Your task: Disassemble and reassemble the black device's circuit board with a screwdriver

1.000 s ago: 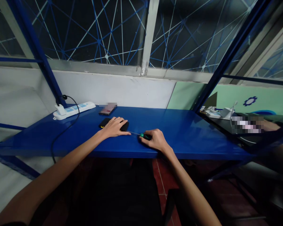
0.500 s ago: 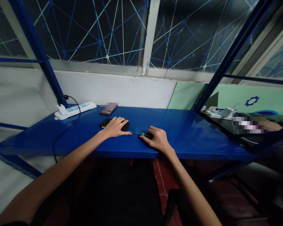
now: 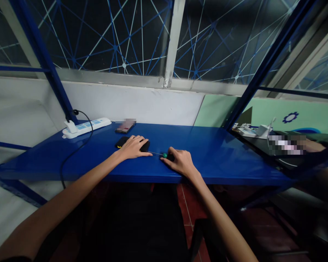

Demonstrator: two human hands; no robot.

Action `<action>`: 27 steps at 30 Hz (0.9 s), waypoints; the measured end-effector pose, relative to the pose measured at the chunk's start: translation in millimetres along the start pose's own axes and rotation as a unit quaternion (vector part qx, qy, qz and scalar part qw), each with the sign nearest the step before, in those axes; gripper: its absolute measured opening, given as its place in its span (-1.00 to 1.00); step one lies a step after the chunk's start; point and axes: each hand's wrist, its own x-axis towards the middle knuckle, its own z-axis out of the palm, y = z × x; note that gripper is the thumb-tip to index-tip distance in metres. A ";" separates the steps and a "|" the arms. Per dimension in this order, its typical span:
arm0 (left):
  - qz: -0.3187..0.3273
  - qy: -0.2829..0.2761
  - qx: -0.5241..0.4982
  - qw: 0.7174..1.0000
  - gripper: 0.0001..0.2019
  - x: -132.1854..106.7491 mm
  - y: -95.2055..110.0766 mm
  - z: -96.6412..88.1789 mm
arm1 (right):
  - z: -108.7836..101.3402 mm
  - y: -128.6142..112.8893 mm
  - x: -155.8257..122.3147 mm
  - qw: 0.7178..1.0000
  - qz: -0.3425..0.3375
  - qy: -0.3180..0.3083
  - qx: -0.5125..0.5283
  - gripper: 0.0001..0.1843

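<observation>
My left hand (image 3: 133,148) lies over a flat black case-like object (image 3: 145,146) with a yellow mark, fingers across its top and thumb along the near side, holding it down on the blue table. What exactly the object is, I cannot make out. In my right hand (image 3: 180,162) is a screwdriver (image 3: 165,155) with a green and black handle, gripped by closed fingers. Its thin metal shaft points left, and the tip reaches the right end of the black object. Whether the tip goes in or only touches is too small to tell.
A white power strip (image 3: 87,128) with a plugged-in black cable (image 3: 68,158) lies on the left of the table (image 3: 207,160). Behind my left hand is a blurred phone-like item (image 3: 126,125). Blue posts (image 3: 242,105) frame the table; another person's arm (image 3: 314,145) is at right.
My right hand and the screwdriver have shifted very slightly left, and the handle seems turned a little. My left hand and the black object stay in place.
</observation>
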 end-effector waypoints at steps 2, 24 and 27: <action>0.000 0.001 -0.001 1.000 -0.16 -0.2 0.0 -0.2 | -1.4 -1.1 -0.5 1.000 -0.001 0.016 0.012 -0.55; -0.006 -0.014 -0.010 1.000 -0.15 0.2 0.8 -2.0 | -2.5 0.2 1.1 0.999 0.029 0.003 0.024 -0.53; -0.003 -0.011 -0.015 1.000 -0.14 0.4 0.2 -1.1 | -3.1 -1.0 0.5 0.999 0.022 0.019 0.030 -0.56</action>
